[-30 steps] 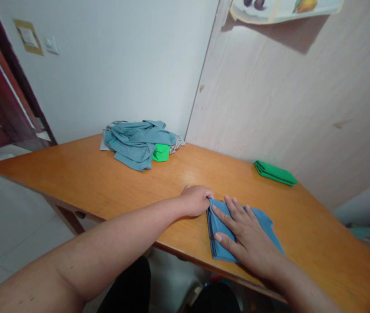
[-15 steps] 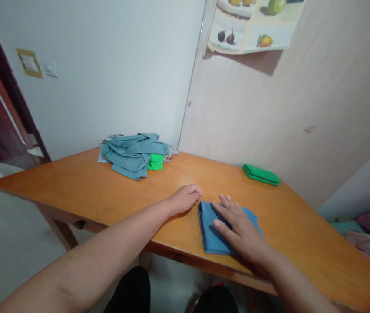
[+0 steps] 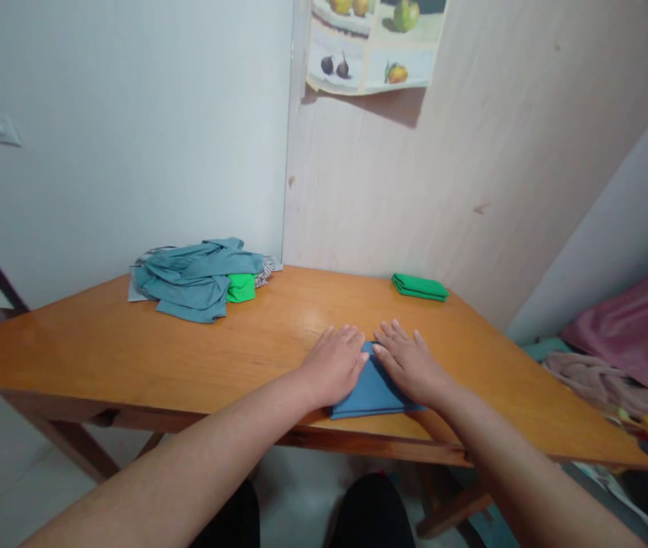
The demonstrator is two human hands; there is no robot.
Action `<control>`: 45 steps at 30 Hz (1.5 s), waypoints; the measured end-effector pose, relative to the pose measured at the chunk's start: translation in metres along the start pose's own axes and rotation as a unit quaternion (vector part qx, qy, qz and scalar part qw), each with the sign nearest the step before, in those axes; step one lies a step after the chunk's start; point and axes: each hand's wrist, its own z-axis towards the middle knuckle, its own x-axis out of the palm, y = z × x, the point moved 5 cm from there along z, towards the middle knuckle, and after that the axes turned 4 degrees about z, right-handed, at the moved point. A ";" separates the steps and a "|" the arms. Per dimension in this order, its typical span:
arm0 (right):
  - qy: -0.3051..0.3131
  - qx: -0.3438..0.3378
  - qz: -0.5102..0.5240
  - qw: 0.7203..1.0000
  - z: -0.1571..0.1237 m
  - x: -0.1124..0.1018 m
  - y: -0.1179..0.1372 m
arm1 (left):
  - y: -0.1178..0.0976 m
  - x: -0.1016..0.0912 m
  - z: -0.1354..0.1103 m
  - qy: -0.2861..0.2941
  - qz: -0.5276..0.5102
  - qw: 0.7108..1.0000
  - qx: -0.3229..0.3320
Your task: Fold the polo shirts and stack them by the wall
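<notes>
A folded blue cloth [image 3: 370,392] lies flat near the front edge of the wooden table [image 3: 233,365]. My left hand [image 3: 336,365] rests palm down over its left side, fingers stretched out. Over the right side lies my right hand [image 3: 409,361], also flat, with its fingers spread. The two hands cover much of the cloth, and only its middle and front edge show between them. Neither hand grips it.
At the back left sits a rumpled pile of grey-blue clothes [image 3: 192,278] with a bright green piece [image 3: 241,288] sticking out. A folded green cloth [image 3: 420,287] lies at the back right by the wall. Pink fabric [image 3: 632,335] is heaped beyond the table's right edge.
My left hand has come from beside the cloth onto its left side and its fingers have opened out. My right hand stays on the cloth. The view has turned to the right.
</notes>
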 end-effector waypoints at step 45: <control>-0.201 0.246 0.596 0.738 -0.163 0.042 0.017 | -0.030 -0.018 -0.071 0.037 0.111 0.988 0.100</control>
